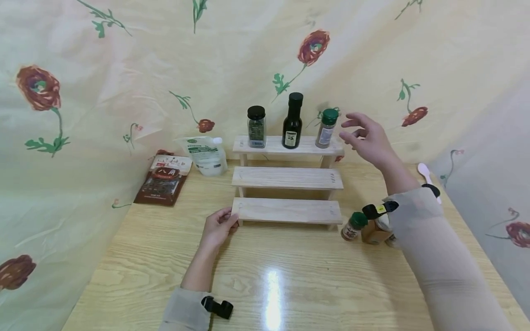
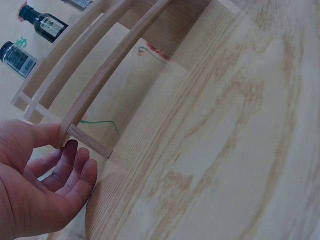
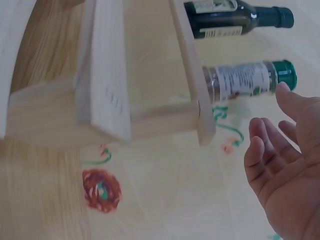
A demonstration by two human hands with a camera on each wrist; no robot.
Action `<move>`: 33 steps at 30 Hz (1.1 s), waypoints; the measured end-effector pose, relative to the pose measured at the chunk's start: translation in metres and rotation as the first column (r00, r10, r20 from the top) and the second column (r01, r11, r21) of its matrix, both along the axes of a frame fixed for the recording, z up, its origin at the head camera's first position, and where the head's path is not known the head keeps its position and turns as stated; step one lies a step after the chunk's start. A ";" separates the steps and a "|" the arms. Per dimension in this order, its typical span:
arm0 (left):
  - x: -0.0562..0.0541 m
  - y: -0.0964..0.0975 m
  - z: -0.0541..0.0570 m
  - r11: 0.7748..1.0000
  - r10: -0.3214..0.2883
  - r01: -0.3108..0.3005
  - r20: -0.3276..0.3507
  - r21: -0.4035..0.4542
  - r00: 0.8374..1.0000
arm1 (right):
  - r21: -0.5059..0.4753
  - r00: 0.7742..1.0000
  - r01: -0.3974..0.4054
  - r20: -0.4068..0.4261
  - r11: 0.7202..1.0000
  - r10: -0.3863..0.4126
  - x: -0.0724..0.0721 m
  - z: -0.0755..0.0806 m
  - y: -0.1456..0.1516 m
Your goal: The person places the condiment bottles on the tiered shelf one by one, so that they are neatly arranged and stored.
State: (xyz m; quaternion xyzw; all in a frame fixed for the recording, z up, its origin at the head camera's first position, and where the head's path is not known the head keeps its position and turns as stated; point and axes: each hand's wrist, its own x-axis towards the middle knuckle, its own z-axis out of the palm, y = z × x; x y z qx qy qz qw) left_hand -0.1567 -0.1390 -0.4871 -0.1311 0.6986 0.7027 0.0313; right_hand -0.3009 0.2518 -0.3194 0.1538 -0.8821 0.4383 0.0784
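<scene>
A three-step wooden rack (image 1: 286, 178) stands on the table. My left hand (image 1: 217, 228) grips the left end of its lowest step, thumb on the board and fingers curled beneath, as the left wrist view shows. On the top step stand a black-capped jar of green herbs (image 1: 256, 128), a dark glass bottle (image 1: 292, 124) and a green-capped spice jar (image 1: 326, 129), all upright. My right hand (image 1: 368, 139) is just right of that spice jar, fingers loosely bent with nothing in them. In the right wrist view its thumb is right by the green cap (image 3: 285, 75).
Left of the rack are a brown packet (image 1: 164, 180) and a white spouted pouch (image 1: 207, 156). Below my right forearm stand another green-capped jar (image 1: 353, 226) and a brown-filled jar (image 1: 374, 232), partly covered by the sleeve. A white spoon (image 1: 424, 171) lies at the right edge.
</scene>
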 end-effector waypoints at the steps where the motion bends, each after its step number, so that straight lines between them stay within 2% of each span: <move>1: 0.000 0.000 0.001 1.000 -0.001 0.001 0.001 0.002 1.000 | 0.011 1.000 0.004 0.000 1.000 -0.004 0.001 -0.002 0.004; 10: 0.001 -0.001 -0.001 1.000 0.000 0.000 -0.005 -0.004 1.000 | 0.125 0.999 0.035 -0.015 0.992 -0.033 0.019 -0.014 0.036; 22: 0.003 0.000 0.000 1.000 -0.009 0.009 0.007 0.011 1.000 | 0.175 0.999 0.036 -0.002 0.984 -0.036 0.039 -0.025 0.068; 33: 0.002 0.000 -0.001 1.000 -0.006 0.005 0.023 0.016 1.000 | 0.229 0.995 0.089 0.029 0.969 -0.098 0.058 -0.031 0.095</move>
